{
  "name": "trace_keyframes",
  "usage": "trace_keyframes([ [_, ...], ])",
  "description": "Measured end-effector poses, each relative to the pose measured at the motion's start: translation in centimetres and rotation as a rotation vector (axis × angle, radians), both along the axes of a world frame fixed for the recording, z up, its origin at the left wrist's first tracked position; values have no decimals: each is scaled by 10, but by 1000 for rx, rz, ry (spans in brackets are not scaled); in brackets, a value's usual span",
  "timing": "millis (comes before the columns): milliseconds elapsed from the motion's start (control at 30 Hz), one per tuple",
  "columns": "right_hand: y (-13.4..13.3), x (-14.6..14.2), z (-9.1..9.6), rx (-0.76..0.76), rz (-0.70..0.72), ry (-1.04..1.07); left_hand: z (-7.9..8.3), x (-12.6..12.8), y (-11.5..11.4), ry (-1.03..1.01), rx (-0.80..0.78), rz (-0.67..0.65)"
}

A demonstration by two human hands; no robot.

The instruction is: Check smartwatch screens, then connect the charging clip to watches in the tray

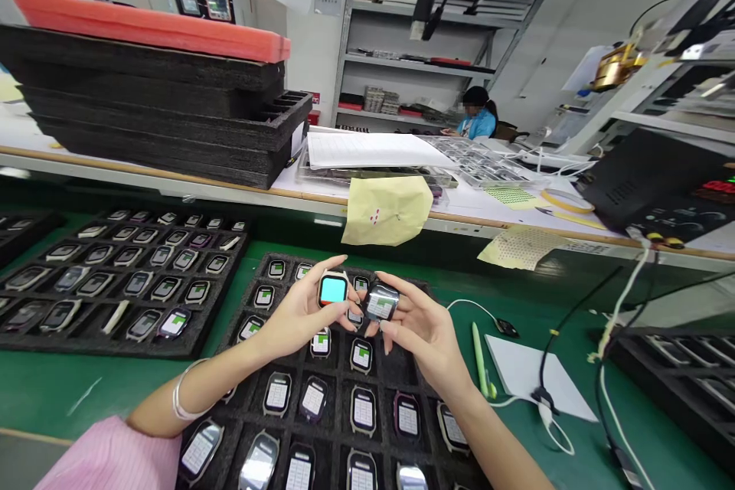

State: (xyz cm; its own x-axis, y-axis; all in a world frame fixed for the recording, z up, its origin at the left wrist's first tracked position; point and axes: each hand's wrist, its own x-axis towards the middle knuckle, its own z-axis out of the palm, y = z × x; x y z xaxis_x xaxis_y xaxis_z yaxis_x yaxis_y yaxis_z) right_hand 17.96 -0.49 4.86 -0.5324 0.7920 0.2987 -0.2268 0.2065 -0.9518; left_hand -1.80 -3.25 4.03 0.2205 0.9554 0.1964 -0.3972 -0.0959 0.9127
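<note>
My left hand (298, 318) holds up a smartwatch body with a lit cyan screen (332, 289), fingers pinched around its case. Beside it, my right hand (419, 325) grips a second watch body with a pale screen (381, 302). Both hands hover over a black foam tray (386, 367) on the green bench. That tray is filled with several watch bodies (363, 409) showing white and green screens. A silver bangle sits on my left wrist (182, 392).
A second foam tray of watches (123, 283) lies to the left. Stacked black foam trays (161, 107) under an orange slab sit on the raised shelf. A green pen (479, 360), white card (531, 379) and cables (602, 367) lie right. A seated person (476, 116) works far behind.
</note>
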Motion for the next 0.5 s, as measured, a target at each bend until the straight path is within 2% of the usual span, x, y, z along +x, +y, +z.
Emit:
trace_keyframes([
  [167, -2, -2, 2, -14, -12, -21, -1, 0, 0, -18, -11, -15],
  [300, -5, 3, 2, -47, -48, -119, -7, 3, 0, -24, -37, -73],
  [400, -2, 23, -9, 7, -116, -304, -18, 5, 0, 29, -58, -141],
  [500, 9, 60, -30, 180, -242, -585, -32, 11, 2, 208, -25, -199],
])
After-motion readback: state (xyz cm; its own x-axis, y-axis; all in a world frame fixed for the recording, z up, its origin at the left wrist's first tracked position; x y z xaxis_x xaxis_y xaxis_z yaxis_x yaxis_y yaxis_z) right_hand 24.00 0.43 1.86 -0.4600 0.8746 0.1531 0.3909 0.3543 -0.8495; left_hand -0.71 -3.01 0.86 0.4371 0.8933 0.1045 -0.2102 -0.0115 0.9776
